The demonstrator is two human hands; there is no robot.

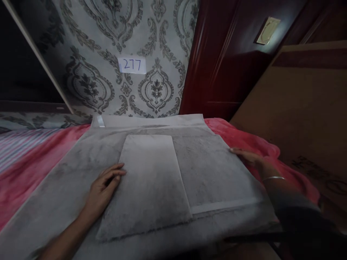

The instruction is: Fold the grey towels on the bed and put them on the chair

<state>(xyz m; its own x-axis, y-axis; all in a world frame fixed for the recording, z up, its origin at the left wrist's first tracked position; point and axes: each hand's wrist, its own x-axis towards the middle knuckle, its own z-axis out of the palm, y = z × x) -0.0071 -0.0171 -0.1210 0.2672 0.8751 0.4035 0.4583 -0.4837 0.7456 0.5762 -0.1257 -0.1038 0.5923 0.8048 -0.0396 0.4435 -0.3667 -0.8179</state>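
- One mottled grey cloth sheet (59, 180) is lying spread over a red fleece blanket (252, 139), and both hands are resting on its layers without lifting them.
- Grip state, left: the left grip (104, 189) is holding its fingers slightly spread and loosely curved across the edge of an upper cloth panel (149, 184); no pinch is showing.
- Grip state, right: the right grip (245, 157) is keeping its fingers flat and close together on the outer edge of a lower cloth section (214, 169); no pinch is showing. A thin metal bangle (273, 178) is circling the wrist just behind this grip.
- Location: the upper cloth panel is lying between the grips, touching the left grip and well apart from the right grip. The lower cloth section is reaching from beside the panel to the right grip.
- Progress as seen: one squared panel is lying on top, and the section beside it is lying flat and uncovered. Layers beneath cannot be counted.
- Surroundings: a cardboard sheet (300, 115) is standing beyond the right grip, and a paper label (132, 65) marked 277 is showing far ahead of both grips on damask wallpaper (86, 39).
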